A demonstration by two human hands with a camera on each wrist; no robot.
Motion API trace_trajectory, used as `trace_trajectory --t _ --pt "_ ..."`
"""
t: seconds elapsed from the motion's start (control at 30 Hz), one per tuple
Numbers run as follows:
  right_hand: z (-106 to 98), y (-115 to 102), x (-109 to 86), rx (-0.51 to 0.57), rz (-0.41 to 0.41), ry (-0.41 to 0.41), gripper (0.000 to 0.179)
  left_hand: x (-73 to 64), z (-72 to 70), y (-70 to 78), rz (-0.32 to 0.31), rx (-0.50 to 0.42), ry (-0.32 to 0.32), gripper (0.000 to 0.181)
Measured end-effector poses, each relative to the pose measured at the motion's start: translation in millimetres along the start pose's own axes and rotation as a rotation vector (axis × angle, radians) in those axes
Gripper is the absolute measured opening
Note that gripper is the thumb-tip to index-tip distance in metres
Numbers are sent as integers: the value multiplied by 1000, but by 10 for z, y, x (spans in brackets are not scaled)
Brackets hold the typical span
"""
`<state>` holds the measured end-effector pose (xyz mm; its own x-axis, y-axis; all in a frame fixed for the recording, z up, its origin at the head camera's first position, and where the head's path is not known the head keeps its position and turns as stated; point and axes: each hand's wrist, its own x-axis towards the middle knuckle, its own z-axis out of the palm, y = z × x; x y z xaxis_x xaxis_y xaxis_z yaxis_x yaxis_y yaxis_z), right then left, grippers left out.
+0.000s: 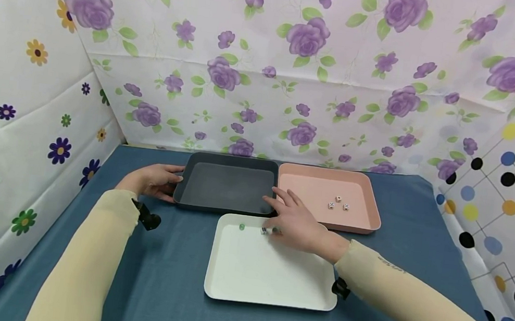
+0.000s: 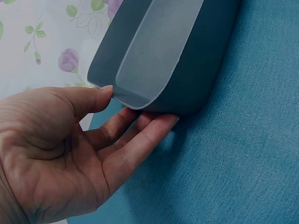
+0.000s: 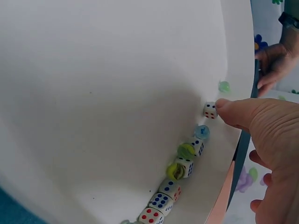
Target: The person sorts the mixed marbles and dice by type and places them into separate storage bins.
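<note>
My left hand (image 1: pixel 154 180) holds the left end of a dark grey tray (image 1: pixel 234 160), its thumb at the rim and its fingers against the outer wall. Over the back edge of a white tray (image 1: pixel 268 282) reaches my right hand (image 1: pixel 298 225), fingers spread. Its thumb tip touches a white die (image 3: pixel 210 110) in the right wrist view. Beside that die lies a pale green marble (image 3: pixel 224 87). A row of dice (image 3: pixel 161 202) and glass marbles (image 3: pixel 186 150) follows the same wall, mostly hidden by the hand in the head view.
A pink tray (image 1: pixel 303 215) adjoins the dark grey one on the right, with three white dice (image 1: pixel 338 199) inside. All the trays stand on a blue cloth (image 1: pixel 170 277). Flowered fabric (image 1: pixel 262 114) hangs behind, and patterned cloth hangs at both sides.
</note>
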<state>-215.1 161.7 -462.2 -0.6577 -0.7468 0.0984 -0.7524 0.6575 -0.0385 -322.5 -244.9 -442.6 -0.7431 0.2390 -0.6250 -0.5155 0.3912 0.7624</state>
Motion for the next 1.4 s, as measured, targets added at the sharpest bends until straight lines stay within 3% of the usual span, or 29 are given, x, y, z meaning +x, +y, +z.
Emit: trace_trajectory --t 0.2,0.43,0.6,1.07,1.4 --pt "34 -19 -9 -48 -13 -23 26 -11 -1 3 3 3 -1 62" --pt "56 -35 -64 13 -22 24 14 -23 3 7 7 2 2 62" --pt "62 -36 -110 48 -4 11 15 -23 0 19 3 -2 6 62" --pt "100 3 -157 30 -13 27 12 -8 1 13 -2 -7 14 61" --pt "53 -18 -174 57 25 28 13 -3 4 -6 -3 -7 19 61"
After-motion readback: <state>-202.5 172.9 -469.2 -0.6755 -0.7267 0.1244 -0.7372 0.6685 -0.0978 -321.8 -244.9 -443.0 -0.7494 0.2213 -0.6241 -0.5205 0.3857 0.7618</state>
